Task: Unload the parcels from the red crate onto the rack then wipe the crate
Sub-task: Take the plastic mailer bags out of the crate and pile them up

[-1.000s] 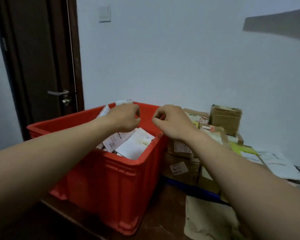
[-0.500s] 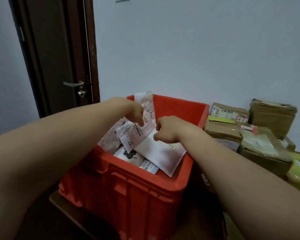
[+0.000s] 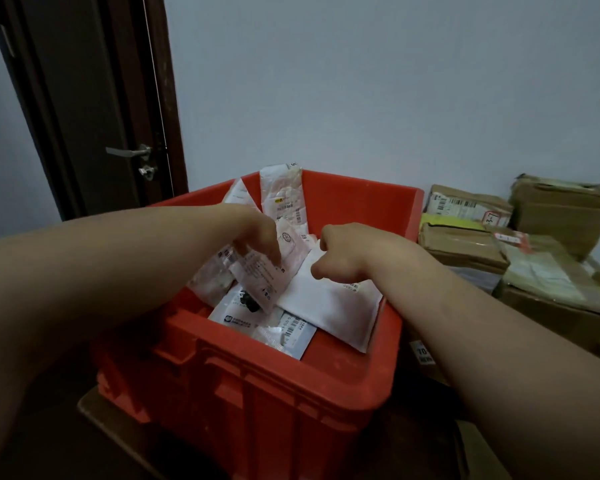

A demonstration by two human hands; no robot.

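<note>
The red crate stands in front of me, holding several flat white and pink mailer parcels. My left hand reaches down into it, fingertips pinching a small pinkish parcel that leans on the pile. My right hand is curled at the top edge of a large white padded envelope, which lies tilted against the crate's right wall. A tall white parcel stands upright at the back. Another labelled bag lies underneath at the front.
Stacked cardboard boxes and a taller box sit close to the crate's right side. A dark door with a metal handle is at the back left. The crate rests on a dark wooden surface.
Both hands dropped from above the crate's rim down onto the parcels inside. My view moved closer over the crate, and the hands have barely moved in the last half second.
</note>
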